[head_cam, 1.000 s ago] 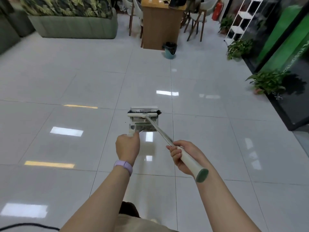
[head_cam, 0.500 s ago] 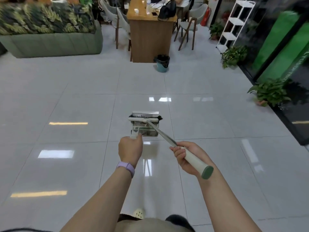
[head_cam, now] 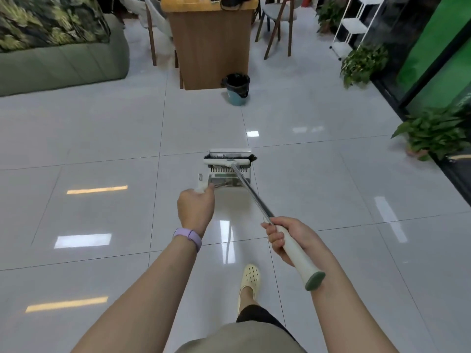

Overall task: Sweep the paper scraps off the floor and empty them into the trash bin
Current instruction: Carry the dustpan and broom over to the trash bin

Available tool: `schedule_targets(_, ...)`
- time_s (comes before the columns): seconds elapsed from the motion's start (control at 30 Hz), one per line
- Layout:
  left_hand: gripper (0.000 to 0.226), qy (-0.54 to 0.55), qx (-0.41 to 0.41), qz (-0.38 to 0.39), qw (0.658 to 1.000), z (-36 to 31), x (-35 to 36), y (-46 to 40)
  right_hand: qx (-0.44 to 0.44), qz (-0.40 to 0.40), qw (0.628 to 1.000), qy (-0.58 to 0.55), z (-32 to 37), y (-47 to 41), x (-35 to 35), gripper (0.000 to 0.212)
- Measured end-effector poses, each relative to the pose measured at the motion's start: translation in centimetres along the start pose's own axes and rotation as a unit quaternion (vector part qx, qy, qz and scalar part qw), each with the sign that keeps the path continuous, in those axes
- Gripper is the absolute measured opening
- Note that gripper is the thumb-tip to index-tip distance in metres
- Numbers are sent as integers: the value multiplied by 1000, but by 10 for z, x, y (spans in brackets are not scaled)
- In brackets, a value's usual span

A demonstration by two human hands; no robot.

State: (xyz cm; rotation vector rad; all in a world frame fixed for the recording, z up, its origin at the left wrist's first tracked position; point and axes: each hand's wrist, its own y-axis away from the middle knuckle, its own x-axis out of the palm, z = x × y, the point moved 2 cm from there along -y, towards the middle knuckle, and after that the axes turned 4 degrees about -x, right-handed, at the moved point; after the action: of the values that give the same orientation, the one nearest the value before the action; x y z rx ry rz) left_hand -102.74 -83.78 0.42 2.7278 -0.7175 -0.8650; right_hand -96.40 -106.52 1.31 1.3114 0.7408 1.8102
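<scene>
- The left hand (head_cam: 195,208) is wrapped around the dustpan handle, and the right hand (head_cam: 288,239) is wrapped around the white grip of the broom (head_cam: 251,193), its green end cap pointing back toward the person.
- The dustpan (head_cam: 229,174) hangs in front of the person, well short of the trash bin (head_cam: 236,89), with the broom head lying across its mouth.
- No paper scraps can be made out, either inside the pan or on the floor (head_cam: 102,128) around it; presumably they are already collected.
- The step in hand looks like the carry to the bin, which stands ahead, against the foot of the wooden bench (head_cam: 211,47).
- To do it well: keep the pan level or tipped slightly back, and keep the bristles over the opening so light paper cannot drift out.
- Walk steadily; the tiles are glossy and one foot in a yellow clog (head_cam: 250,278) is stepping forward.
- At the bin, bring the pan lip over the black liner before tilting, and tip slowly.
</scene>
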Motion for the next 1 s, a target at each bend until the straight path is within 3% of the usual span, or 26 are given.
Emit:
schedule_targets(0.2,46,20,-27,-23,999,-96,62,-111,50,-14,995,88,143,-67,31,18)
schedule_targets(0.47,50,67,-49,-35,996,-182,126,-248,47,-51,977,203,296,-166,105,27)
schedule_targets(1.0,53,-7,12,2,1000,-388,214,-579,-8,-63,990,127,588,-354,248,23)
